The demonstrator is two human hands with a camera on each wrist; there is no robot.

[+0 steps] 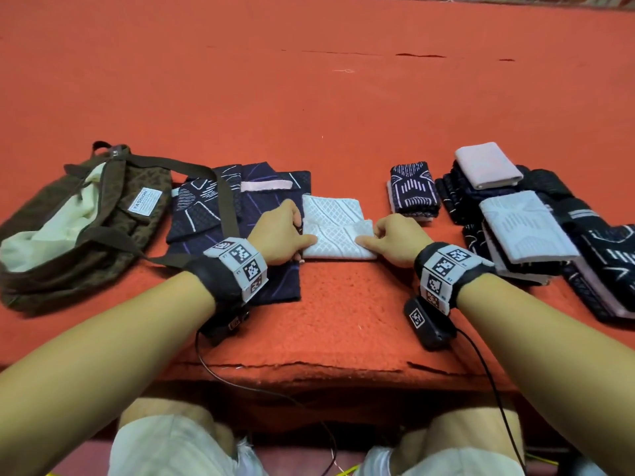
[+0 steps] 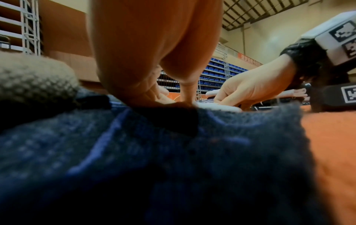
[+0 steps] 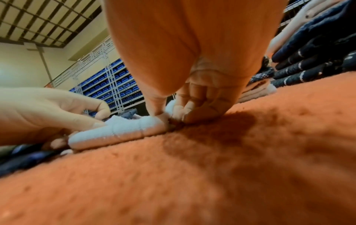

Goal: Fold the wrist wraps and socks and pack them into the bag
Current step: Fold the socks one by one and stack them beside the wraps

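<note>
A white knitted piece [image 1: 335, 228], folded over on itself, lies on the orange surface in front of me. My left hand [image 1: 304, 231] pinches its left edge, thumb on top and fingers curled at the side. My right hand [image 1: 369, 237] pinches its right edge the same way. In the right wrist view the right hand's [image 3: 169, 115] thumb presses the end of the white piece [image 3: 119, 129] down, with the left hand [image 3: 96, 120] on its far end. The brown bag [image 1: 68, 228] lies open at the far left and shows a pale lining.
Dark navy patterned cloths [image 1: 240, 207] lie flat between the bag and the white piece, under my left wrist. A small folded navy piece [image 1: 414, 194] sits right of centre. A pile of folded navy, white and pink pieces [image 1: 515, 218] fills the right side.
</note>
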